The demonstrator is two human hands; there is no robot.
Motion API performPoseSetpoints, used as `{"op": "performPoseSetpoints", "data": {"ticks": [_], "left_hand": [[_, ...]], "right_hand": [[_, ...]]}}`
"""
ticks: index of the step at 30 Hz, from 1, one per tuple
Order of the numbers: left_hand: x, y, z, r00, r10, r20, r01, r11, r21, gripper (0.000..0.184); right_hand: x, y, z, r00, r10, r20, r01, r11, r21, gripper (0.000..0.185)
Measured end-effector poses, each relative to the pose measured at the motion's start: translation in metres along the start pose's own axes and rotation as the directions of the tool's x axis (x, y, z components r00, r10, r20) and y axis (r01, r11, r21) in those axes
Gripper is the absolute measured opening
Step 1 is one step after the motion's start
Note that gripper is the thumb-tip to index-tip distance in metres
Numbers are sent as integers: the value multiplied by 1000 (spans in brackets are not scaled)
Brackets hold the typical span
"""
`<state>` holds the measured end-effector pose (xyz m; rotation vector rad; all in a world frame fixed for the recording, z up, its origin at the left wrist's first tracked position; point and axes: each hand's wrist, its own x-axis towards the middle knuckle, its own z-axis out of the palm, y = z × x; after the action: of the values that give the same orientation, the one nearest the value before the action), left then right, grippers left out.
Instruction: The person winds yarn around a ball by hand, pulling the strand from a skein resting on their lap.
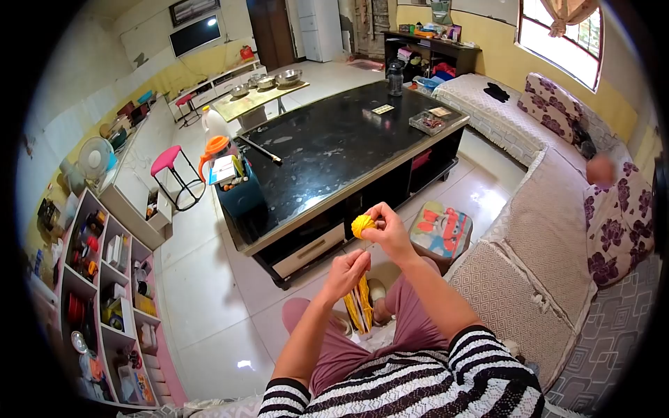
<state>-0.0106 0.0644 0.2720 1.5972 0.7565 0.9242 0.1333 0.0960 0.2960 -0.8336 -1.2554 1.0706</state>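
Observation:
My right hand [389, 235] is closed, its fingertips pinching a small yellow ball [362, 226] with a ridged surface, like wound yarn. Lower and to the left, my left hand [346, 274] is closed with thumb and fingers pressed together. Whatever it grips is too small or hidden to make out. Below it, between my knees, hangs or lies a long bundle of yellow strands [358, 310] with a paler strip along it. I cannot tell whether the bundle touches my left hand or joins the ball.
Ahead stands a black-topped table [327, 150] with a blue caddy [240, 195] at its near left corner. A cartoon-covered stool [440, 231] is just right of my hands. A sofa [529, 279] runs along my right, cubby shelves [104, 292] along my left.

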Motion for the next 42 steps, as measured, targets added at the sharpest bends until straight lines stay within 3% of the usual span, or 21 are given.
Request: {"op": "performPoseSetpoints", "data": {"ticks": [1, 3, 5, 8, 13, 16, 21, 25, 27, 28, 29, 30, 31, 32, 33, 35, 37, 38, 40, 41, 42], "left_hand": [[0, 10, -4, 1000, -23, -5, 23, 1000, 18, 30], [0, 31, -11, 996, -84, -16, 84, 996, 32, 31], [2, 38, -20, 993, -118, 31, 114, 988, 105, 31], [6, 26, -28, 991, -109, 83, 112, 993, -32, 29], [3, -2, -14, 994, -104, 25, 107, 964, -245, 29], [2, -10, -6, 998, -41, -39, 17, 878, -478, 32], [1, -16, 16, 999, -35, 11, 36, 924, -382, 31], [-2, -14, 30, 996, -92, 12, 91, 942, -323, 32], [-4, -5, 33, 995, -101, 14, 100, 950, -297, 32], [-5, 0, 33, 994, -104, 29, 108, 971, -215, 31], [-4, 3, 33, 993, -109, 45, 114, 985, -131, 30], [-2, 3, 28, 988, -146, 56, 150, 985, -83, 29], [2, 2, 21, 981, -182, 66, 185, 982, -35, 28], [5, -1, 15, 983, -158, 92, 159, 987, 3, 26], [6, 7, 12, 981, -136, 138, 121, 986, 114, 28], [6, -2, 12, 982, -160, 103, 143, 978, 155, 24], [5, -14, 10, 968, -187, 170, 166, 978, 128, 22], [5, -19, 9, 951, -199, 237, 179, 978, 104, 19], [0, -27, 8, 932, -222, 286, 219, 975, 42, 17], [-3, -31, 8, 912, -235, 336, 254, 967, -15, 15], [-7, -35, 8, 896, -260, 360, 287, 958, -22, 12]], "right_hand": [[-2, 0, 0, 1000, 2, 2, -2, 1000, 1, 26], [-7, -2, -2, 998, 9, 62, 21, 878, -479, 24], [-10, 1, -5, 990, 94, 107, -43, 912, -409, 24], [-14, -11, -8, 788, 448, 422, -389, 894, -223, 22], [-18, -7, -19, 625, 412, 664, -544, 839, -9, 25], [-24, -2, -25, 643, 246, 725, -692, 592, 413, 33], [-24, -5, -23, 864, 101, 494, -485, 434, 760, 31], [-25, -15, -19, 955, 178, 235, -293, 490, 821, 26], [-24, -12, -21, 972, 200, 120, -229, 710, 666, 25], [-24, -12, -21, 971, 204, 122, -232, 708, 667, 25], [-24, -12, -21, 993, 109, 41, -116, 938, 326, 22], [-25, -15, -20, 1000, -13, 5, 14, 997, -78, 20], [-25, -20, -18, 990, -139, 21, 133, 872, -470, 18], [-27, -28, -16, 976, -213, 31, 186, 760, -622, 21], [-28, -25, -18, 977, -209, 28, 181, 762, -622, 21], [-29, -14, -24, 979, -163, 121, 196, 608, -769, 22], [-31, -4, -34, 982, -74, 175, 185, 580, -793, 24], [-30, 1, -39, 950, 181, 255, 97, 605, -790, 24], [-33, 3, -48, 729, 573, 374, -137, 657, -741, 23], [-38, 4, -51, 726, 578, 374, -141, 657, -740, 23], [-42, 6, -54, 555, 656, 511, -339, 740, -581, 25]]}}
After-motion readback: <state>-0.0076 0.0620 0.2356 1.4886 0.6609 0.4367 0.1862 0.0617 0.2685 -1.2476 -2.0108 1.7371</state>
